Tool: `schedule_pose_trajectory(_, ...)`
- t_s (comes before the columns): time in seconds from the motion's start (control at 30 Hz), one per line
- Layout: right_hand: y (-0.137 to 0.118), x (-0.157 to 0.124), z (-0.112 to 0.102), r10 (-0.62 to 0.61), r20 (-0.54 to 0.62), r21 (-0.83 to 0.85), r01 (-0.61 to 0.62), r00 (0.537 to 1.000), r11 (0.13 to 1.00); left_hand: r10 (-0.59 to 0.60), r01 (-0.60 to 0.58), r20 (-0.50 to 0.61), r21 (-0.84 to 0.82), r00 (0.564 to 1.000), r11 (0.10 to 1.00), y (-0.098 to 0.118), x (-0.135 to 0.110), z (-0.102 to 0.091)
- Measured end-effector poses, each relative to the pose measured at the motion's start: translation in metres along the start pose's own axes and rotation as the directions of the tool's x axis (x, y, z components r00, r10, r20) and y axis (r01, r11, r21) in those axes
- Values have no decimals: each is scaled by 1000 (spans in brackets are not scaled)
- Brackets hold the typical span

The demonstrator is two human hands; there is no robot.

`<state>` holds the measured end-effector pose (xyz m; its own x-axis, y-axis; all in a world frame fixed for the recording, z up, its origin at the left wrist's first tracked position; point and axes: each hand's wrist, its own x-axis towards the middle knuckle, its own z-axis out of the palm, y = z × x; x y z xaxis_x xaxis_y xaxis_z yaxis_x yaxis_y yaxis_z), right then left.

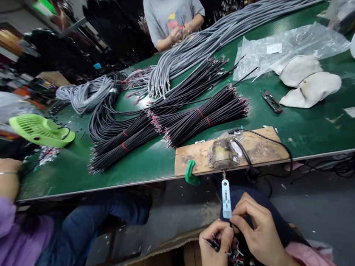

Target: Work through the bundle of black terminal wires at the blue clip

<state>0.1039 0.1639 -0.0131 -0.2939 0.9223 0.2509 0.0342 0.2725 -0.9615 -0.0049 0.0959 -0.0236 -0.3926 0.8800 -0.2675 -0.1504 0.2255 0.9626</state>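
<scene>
Half done, perhaps: pinching cable (230, 225) in left hand (213, 254) and right hand (260, 234), with bundles (194, 120) tied beyond fingers (249, 208), wires (238, 261) unfinished below.

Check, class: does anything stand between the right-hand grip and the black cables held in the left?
Nothing visible does. The right-hand grip is close beside the left-hand grip holding the black cables; the light-blue piece lies just beyond, not between.
</scene>
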Motion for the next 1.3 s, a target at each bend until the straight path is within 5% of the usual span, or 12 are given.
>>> schedule_pose_trajectory(0.17, 3, -4, 1, -148, -22, -44, 147, 989, 988, -59, 58, -10, -64, 998, 996, 5, 1, -2)
schedule_pose_trajectory(0.4, -4, 7, -13, -72, 112, 43, 68, 991, 997, 46, -44, -41, 36, 998, 998, 9, 5, -5)
schedule_pose_trajectory(0.57, -6, 9, -11, -73, 64, -13, 74, 995, 997, 87, -86, -48, 12, 995, 996, 5, 6, -6)
schedule_pose_trajectory(0.77, 1, 8, -13, 51, 132, 68, -60, 990, 996, 38, -38, -18, -38, 999, 999, 2, 5, -7)
schedule_pose_trajectory(0.93, 0, 7, -15, 36, 185, 136, -62, 982, 989, -30, 30, 23, -4, 999, 1000, 10, 6, -7)
schedule_pose_trajectory(1.1, -5, 24, -15, 228, 283, 317, -315, 932, 895, 115, -113, 47, -45, 992, 993, 23, 6, -9)
schedule_pose_trajectory(1.3, -20, 60, -10, 270, 316, 417, -389, 909, 821, 262, -262, -16, -76, 965, 962, 30, 8, -13)
